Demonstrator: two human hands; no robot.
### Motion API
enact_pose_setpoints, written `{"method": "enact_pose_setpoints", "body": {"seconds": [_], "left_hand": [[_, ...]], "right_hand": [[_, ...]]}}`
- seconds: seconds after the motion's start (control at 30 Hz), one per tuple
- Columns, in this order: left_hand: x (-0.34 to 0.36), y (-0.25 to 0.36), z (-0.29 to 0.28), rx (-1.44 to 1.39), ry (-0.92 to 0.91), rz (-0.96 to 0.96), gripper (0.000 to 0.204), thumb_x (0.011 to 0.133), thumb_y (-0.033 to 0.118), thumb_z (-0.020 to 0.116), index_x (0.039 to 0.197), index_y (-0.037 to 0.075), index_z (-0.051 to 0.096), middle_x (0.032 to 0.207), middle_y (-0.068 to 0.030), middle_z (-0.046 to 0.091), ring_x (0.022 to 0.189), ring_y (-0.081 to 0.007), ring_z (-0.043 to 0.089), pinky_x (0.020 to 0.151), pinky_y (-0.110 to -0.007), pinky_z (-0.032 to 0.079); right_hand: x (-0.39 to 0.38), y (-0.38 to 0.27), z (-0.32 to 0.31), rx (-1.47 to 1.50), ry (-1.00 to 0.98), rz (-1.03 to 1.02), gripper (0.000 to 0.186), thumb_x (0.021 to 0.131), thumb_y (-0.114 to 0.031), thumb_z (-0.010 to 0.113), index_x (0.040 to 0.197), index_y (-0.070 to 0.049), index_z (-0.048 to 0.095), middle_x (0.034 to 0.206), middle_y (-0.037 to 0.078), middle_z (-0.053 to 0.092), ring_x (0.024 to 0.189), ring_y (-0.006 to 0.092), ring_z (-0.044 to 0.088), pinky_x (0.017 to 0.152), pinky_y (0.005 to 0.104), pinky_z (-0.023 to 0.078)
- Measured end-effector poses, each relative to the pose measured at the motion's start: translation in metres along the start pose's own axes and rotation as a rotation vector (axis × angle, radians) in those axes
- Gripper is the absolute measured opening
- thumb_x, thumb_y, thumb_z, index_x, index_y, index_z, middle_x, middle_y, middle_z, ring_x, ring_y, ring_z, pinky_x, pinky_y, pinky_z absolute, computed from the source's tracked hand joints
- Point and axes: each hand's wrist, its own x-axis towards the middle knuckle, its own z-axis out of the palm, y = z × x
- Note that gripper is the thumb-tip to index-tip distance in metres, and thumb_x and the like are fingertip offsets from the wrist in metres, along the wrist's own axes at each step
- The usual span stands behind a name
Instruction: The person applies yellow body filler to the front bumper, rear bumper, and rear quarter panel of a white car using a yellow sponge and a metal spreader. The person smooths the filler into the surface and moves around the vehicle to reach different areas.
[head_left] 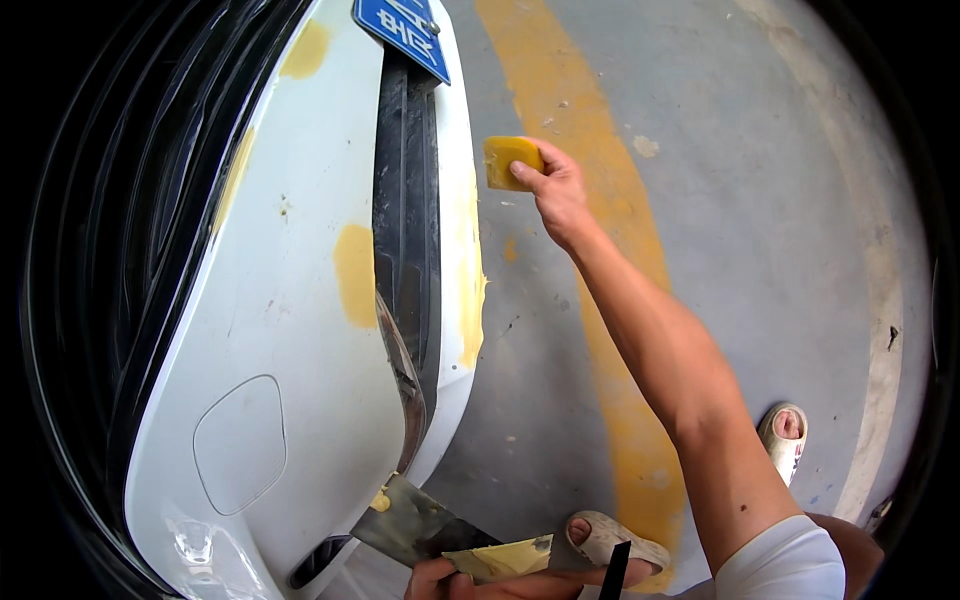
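My right hand (560, 198) pinches a yellow, square-edged putty spreader (503, 165), thumb on its face. The spreader is beside the lower edge of a white car bumper (285, 330); whether they touch, I cannot tell. Pale yellow putty (470, 290) lies along that edge in a long, uneven strip. At the bottom, my left hand (437, 580), partly cut off by the frame, is closed round a dark, flat putty board (415, 525). A blob of putty (380, 501) sits at the board's corner. A flat, putty-coated blade (505, 558) is also by the left fingers.
More dried filler patches (355, 275) show on the bumper. A dark lower grille (405, 190) runs through it, with a blue number plate (405, 30) above. Grey floor (740, 250) carries a yellow painted stripe (610, 150). My sandalled feet (785, 430) stand below.
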Motion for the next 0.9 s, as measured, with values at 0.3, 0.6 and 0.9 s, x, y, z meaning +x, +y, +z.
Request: {"method": "enact_pose_setpoints", "body": {"seconds": [0.3, 0.6, 0.9], "left_hand": [[-0.015, -0.010, -0.004, -0.058, 0.022, -0.157, 0.018, 0.082, -0.007, 0.048, 0.098, 0.000, 0.053, 0.095, -0.0094, 0.057, 0.086, -0.0148, 0.054, 0.081, -0.029, 0.046], [-0.022, -0.009, -0.015, -0.013, -0.011, -0.133, 0.017, 0.084, -0.004, 0.048, 0.100, 0.001, 0.051, 0.095, -0.0117, 0.058, 0.085, -0.0166, 0.055, 0.081, -0.032, 0.047], [-0.037, 0.033, -0.019, -0.263, 0.095, -0.018, 0.015, 0.085, -0.003, 0.048, 0.099, 0.000, 0.051, 0.093, -0.0134, 0.058, 0.081, -0.0179, 0.056, 0.077, -0.032, 0.049]], "right_hand": [[-0.007, 0.000, 0.012, -0.054, -0.031, -0.082, 0.025, 0.085, 0.003, 0.057, 0.110, 0.001, 0.062, 0.100, 0.004, 0.065, 0.092, 0.0127, 0.059, 0.086, 0.0273, 0.047], [-0.109, 0.021, 0.025, -0.105, 0.127, -0.092, 0.026, 0.078, 0.012, 0.058, 0.100, 0.001, 0.066, 0.102, 0.008, 0.063, 0.097, 0.0163, 0.059, 0.085, 0.0257, 0.046], [-0.231, 0.029, 0.049, -0.047, 0.230, 0.091, 0.032, 0.076, 0.018, 0.055, 0.099, 0.000, 0.068, 0.105, 0.011, 0.061, 0.098, 0.0188, 0.059, 0.086, 0.0270, 0.048]]}}
